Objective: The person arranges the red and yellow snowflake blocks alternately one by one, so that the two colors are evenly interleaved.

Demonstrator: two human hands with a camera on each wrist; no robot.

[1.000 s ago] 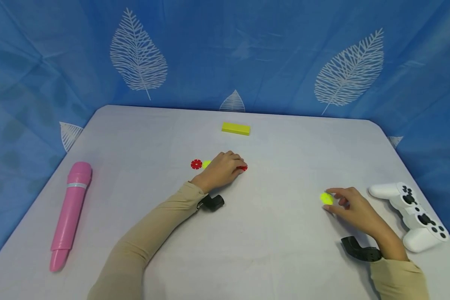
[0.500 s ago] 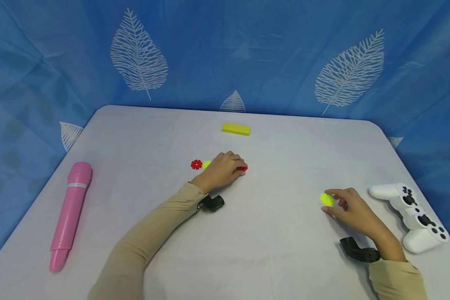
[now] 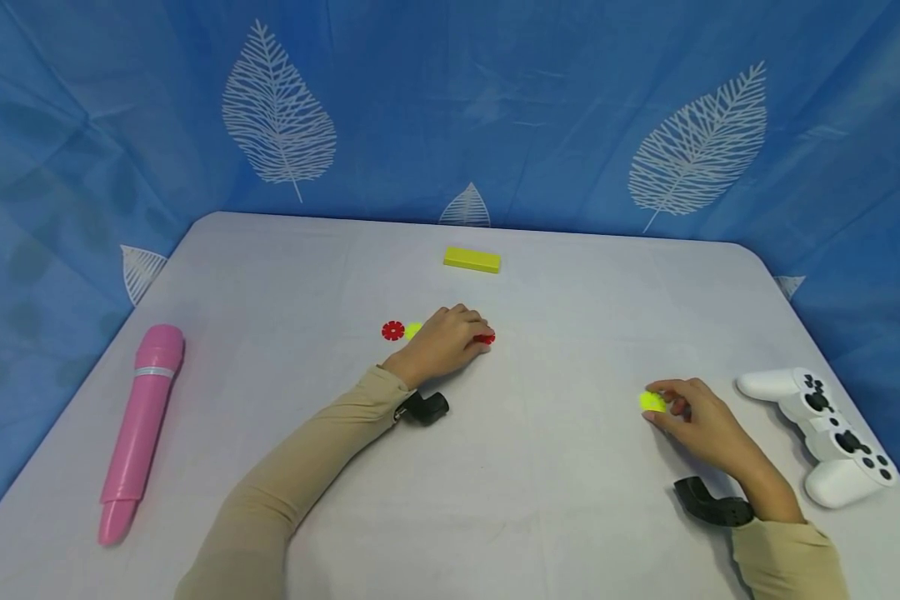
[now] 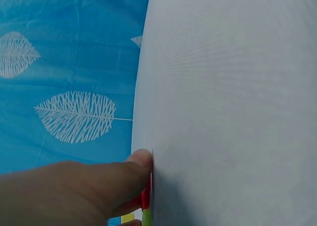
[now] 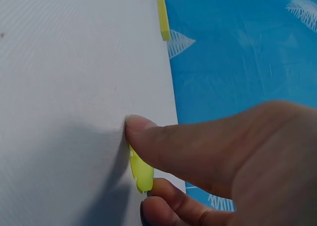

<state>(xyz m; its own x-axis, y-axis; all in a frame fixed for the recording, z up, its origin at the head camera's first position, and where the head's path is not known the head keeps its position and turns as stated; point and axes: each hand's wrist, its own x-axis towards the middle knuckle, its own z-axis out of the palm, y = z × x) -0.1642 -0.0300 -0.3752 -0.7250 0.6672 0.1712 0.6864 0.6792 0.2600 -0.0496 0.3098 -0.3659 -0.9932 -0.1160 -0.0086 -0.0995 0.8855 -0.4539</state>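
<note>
My left hand [image 3: 444,340] pinches a red notched disc [image 3: 488,337] near the middle of the table. A yellow-green disc [image 3: 412,330] and another red disc [image 3: 393,331] lie in a row to its left, the yellow-green one partly hidden by the hand. In the left wrist view, the thumb rests at the red disc's edge [image 4: 145,198]. Toward the right, my right hand [image 3: 703,421] holds a bright yellow notched disc [image 3: 652,402] between thumb and fingers. The right wrist view shows this yellow disc [image 5: 142,174] tilted on edge close over the table.
A yellow block [image 3: 472,260] lies near the table's far edge. The pink microphone [image 3: 142,433] stretches along the left side. On the right, beside my right forearm, is a white game controller [image 3: 821,433]. Behind the table hangs a blue curtain [image 3: 540,108] with white leaves.
My right hand has shifted slightly left, and its fingers have closed further over the yellow disc, which has tilted. The left hand stays in place.
</note>
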